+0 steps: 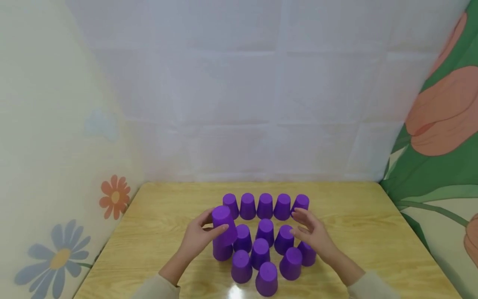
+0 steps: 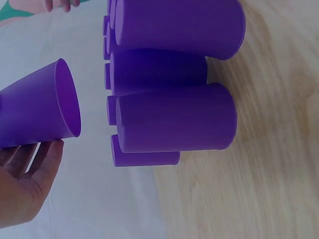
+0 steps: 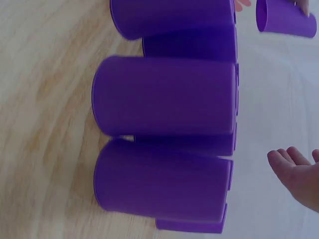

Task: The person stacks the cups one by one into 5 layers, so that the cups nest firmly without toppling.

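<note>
My left hand grips an upside-down purple cup, thumb on its near side. The left wrist view shows this held cup raised off the table with its mouth facing down. In the head view it overlaps another inverted cup at the left of the group. Over the right side hovers my right hand, fingers loosely bent and holding nothing. It partly covers a purple cup there. The right wrist view shows the same hand apart from the cups, at about the height of their tops.
Several inverted purple cups form a back row, with a middle one among them. More stand closer in, down to a front cup. All are on a wood-grain table. A white cloth backdrop rises behind; flowered panels flank both sides.
</note>
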{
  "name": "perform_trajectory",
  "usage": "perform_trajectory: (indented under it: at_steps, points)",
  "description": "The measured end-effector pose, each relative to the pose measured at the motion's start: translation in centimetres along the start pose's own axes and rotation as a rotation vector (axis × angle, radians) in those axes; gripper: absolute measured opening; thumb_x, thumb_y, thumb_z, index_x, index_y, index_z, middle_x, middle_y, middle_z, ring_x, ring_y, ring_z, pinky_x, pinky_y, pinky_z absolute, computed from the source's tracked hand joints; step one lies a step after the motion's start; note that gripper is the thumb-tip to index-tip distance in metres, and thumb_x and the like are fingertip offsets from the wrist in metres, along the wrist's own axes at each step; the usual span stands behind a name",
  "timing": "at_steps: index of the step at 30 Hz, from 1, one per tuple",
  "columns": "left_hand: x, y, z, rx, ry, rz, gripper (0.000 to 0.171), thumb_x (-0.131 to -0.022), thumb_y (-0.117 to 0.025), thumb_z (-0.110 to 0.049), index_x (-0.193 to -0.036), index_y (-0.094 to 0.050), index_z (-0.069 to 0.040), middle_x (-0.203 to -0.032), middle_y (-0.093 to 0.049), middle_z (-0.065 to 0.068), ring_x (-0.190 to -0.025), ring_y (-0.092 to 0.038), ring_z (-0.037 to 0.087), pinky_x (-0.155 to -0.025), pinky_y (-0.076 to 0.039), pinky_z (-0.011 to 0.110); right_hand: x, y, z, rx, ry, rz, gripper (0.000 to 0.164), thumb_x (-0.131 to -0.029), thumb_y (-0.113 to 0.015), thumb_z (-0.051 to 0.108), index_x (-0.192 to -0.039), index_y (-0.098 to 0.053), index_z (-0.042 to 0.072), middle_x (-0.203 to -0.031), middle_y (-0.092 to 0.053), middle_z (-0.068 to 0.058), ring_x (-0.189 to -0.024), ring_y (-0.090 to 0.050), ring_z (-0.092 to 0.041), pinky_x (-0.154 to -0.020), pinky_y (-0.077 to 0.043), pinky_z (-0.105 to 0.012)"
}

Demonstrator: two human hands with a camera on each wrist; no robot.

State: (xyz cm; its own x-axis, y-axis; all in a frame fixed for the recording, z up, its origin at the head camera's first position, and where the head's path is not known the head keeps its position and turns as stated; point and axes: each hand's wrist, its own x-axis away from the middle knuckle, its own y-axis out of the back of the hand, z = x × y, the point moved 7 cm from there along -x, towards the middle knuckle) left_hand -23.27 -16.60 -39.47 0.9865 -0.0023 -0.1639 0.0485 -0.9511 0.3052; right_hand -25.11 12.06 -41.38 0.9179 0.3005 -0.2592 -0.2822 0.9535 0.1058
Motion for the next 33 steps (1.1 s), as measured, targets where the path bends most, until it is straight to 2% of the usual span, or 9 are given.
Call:
perform_trajectory:
  at_steps: [4,6,9,13,15,19,23,28,33]
  points:
    - [-1.4,-0.3,0.1,-0.026,0.003,0.007,0.048,-0.07,-0.072,-0.024,-0.114,-0.055,-0.013,-0.098,-0.059,0.002,-0.09,-0.053,0.017,-0.074,-0.047,0.032,0.8,-1.3,0.2,-0.037,0.041,0.047,0.052,-0.075,-0.061,-0.006,-0.12,-0.036,-0.01,-0.115,-0.044,-0.028,-0.105,-0.047,-0.02,-0.086,-0.036,-0.05]
    - [-2.1,-0.6,0.1,-0.026,0.006,0.014,0.049,-0.071,-0.071,-0.025,-0.115,-0.054,-0.012,-0.099,-0.059,0.003,-0.091,-0.053,0.018,-0.076,-0.046,0.034,1.2,-1.9,0.3,-0.043,0.048,0.073,0.052,-0.075,-0.061,-0.004,-0.12,-0.036,-0.011,-0.114,-0.044,-0.03,-0.105,-0.046,-0.024,-0.085,-0.036,-0.05]
    - [-3.1,-1.0,-0.1,-0.019,0.004,0.028,0.049,-0.072,-0.07,-0.025,-0.116,-0.054,-0.011,-0.1,-0.059,0.004,-0.093,-0.052,0.019,-0.079,-0.044,0.037,1.9,-2.8,0.1,-0.05,0.023,0.11,0.052,-0.077,-0.061,0.0,-0.12,-0.036,-0.011,-0.115,-0.042,-0.031,-0.106,-0.045,-0.027,-0.087,-0.037,-0.045]
    - [-4.4,-1.6,-0.5,-0.022,-0.01,0.036,0.05,-0.072,-0.07,-0.026,-0.116,-0.053,-0.012,-0.101,-0.058,0.005,-0.094,-0.052,0.019,-0.08,-0.043,0.037,2.7,-4.0,-0.5,-0.057,0.009,0.158,0.051,-0.077,-0.061,0.0,-0.119,-0.036,-0.013,-0.115,-0.042,-0.031,-0.105,-0.047,-0.017,-0.087,-0.039,-0.037]
    - [-5.1,-1.9,-0.5,-0.03,-0.016,0.03,0.05,-0.071,-0.071,-0.026,-0.116,-0.053,-0.011,-0.101,-0.059,0.005,-0.094,-0.052,0.019,-0.081,-0.043,0.036,3.1,-4.6,-0.6,-0.059,0.037,0.186,0.05,-0.077,-0.06,-0.002,-0.119,-0.036,-0.014,-0.114,-0.042,-0.033,-0.104,-0.047,-0.012,-0.086,-0.04,-0.035]
    - [-6.1,-2.4,-0.6,-0.043,-0.026,0.012,0.052,-0.069,-0.072,-0.025,-0.115,-0.054,-0.009,-0.099,-0.059,0.006,-0.092,-0.053,0.02,-0.083,-0.042,0.036,3.7,-5.5,-0.7,-0.056,0.108,0.226,0.047,-0.078,-0.059,-0.003,-0.116,-0.036,-0.016,-0.111,-0.042,-0.035,-0.103,-0.047,-0.01,-0.084,-0.042,-0.036]
    - [-6.8,-2.7,-0.5,-0.041,-0.037,0.0,0.053,-0.068,-0.073,-0.023,-0.115,-0.054,-0.007,-0.099,-0.06,0.008,-0.093,-0.053,0.021,-0.084,-0.041,0.036,4.2,-6.0,-1.2,-0.03,0.136,0.216,0.046,-0.077,-0.061,-0.002,-0.115,-0.038,-0.015,-0.111,-0.044,-0.032,-0.104,-0.047,-0.01,-0.084,-0.042,-0.033]
    - [-7.4,-3.0,-0.2,-0.002,-0.041,0.001,0.052,-0.069,-0.073,-0.019,-0.114,-0.054,-0.004,-0.102,-0.059,0.012,-0.095,-0.052,0.024,-0.086,-0.04,0.038,4.7,-6.8,-1.7,0.012,0.173,0.183,0.045,-0.076,-0.062,-0.001,-0.114,-0.041,-0.012,-0.111,-0.045,-0.03,-0.105,-0.047,-0.02,-0.085,-0.042,-0.037]
    - [-8.1,-3.5,0.5,0.021,-0.031,-0.005,0.051,-0.069,-0.073,-0.018,-0.114,-0.054,-0.005,-0.102,-0.059,0.012,-0.095,-0.053,0.024,-0.085,-0.041,0.034,5.5,-7.6,-2.3,-0.006,0.188,0.167,0.048,-0.075,-0.063,-0.002,-0.115,-0.039,-0.014,-0.109,-0.045,-0.032,-0.104,-0.048,-0.025,-0.084,-0.042,-0.038]
